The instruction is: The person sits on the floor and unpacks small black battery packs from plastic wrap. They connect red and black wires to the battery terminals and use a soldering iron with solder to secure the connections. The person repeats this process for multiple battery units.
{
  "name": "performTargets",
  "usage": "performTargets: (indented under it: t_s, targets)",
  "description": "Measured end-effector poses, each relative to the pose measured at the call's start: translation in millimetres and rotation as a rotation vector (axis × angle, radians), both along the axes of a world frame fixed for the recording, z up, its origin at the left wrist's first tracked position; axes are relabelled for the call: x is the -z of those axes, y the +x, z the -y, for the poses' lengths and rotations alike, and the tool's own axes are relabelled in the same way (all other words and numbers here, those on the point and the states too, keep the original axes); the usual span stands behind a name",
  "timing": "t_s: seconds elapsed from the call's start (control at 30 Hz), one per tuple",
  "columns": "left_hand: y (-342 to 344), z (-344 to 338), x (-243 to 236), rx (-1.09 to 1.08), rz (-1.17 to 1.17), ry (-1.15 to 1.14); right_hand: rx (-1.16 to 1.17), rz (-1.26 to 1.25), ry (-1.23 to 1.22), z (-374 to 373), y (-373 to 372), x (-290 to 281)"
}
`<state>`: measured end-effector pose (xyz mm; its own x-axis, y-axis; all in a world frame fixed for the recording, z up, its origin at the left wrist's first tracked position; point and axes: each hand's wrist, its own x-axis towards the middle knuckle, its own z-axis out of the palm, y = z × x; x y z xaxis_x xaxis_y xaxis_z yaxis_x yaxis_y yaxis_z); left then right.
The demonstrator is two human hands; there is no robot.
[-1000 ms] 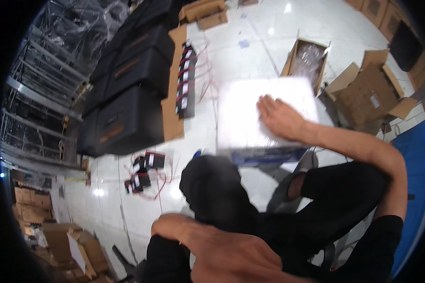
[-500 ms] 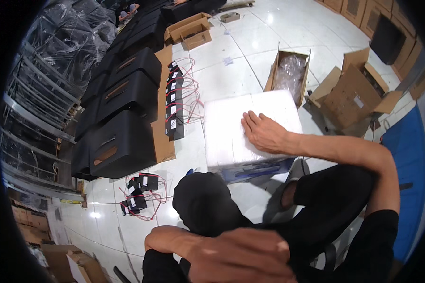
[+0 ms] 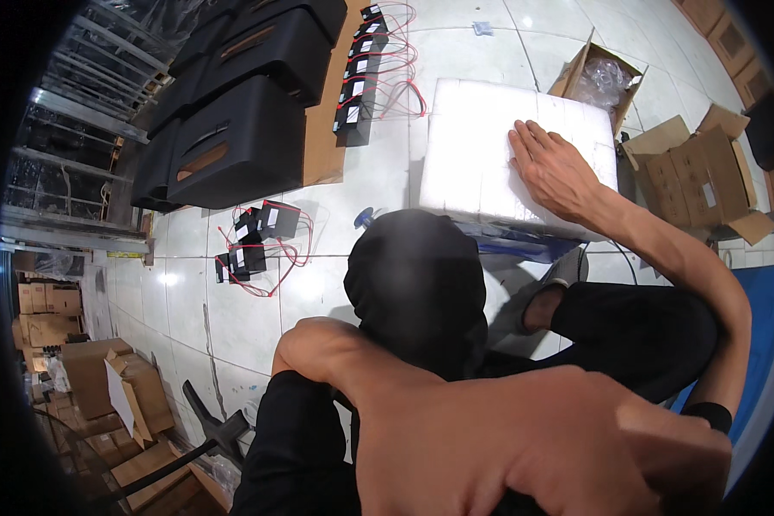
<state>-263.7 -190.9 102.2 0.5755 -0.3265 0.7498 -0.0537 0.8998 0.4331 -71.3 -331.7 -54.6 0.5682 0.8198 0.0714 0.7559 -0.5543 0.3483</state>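
My right hand (image 3: 550, 168) lies flat on the top of a white foam block (image 3: 464, 142), fingers extended. Under the block's near edge is a blue object (image 3: 525, 249). My left hand (image 3: 542, 439) fills the bottom of the view, close to the camera, its fingers curled and largely hidden; whether they hold anything is unclear. My black-clad knee (image 3: 413, 292) rises in front of the block, with my foot (image 3: 542, 310) beside it.
Black molded cases (image 3: 236, 138) lie on cardboard at left, beside rows of wired black blocks (image 3: 361, 77) and a smaller cluster (image 3: 248, 241). An open box with plastic (image 3: 602, 82) and another carton (image 3: 697, 176) stand at right. Metal racking (image 3: 77, 155) lines the left.
The view has shifted, so the block appears higher and further right. My right hand stays on it. My left hand looms larger and further right, closer to the camera.
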Motion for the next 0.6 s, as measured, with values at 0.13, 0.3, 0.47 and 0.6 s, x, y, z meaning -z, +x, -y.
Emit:
performTargets:
  t_s: [0.13,0.3,0.47,0.6]
  targets:
    - [-0.2,0.5,2.7,0.026,-0.015,-0.010,-0.064,0.060,0.061,2.2,2.1,5.1]
    - [-0.6,0.2,4.5,0.035,-0.041,-0.036,-0.057,0.039,0.069,3.3,1.3,5.0]
    - [1.5,3.9,8.2,0.062,-0.055,-0.065,-0.032,0.003,0.060,2.6,0.1,3.0]
    - [4.1,6.0,10.5,0.080,-0.060,-0.093,-0.054,-0.006,0.078,3.2,1.0,3.6]
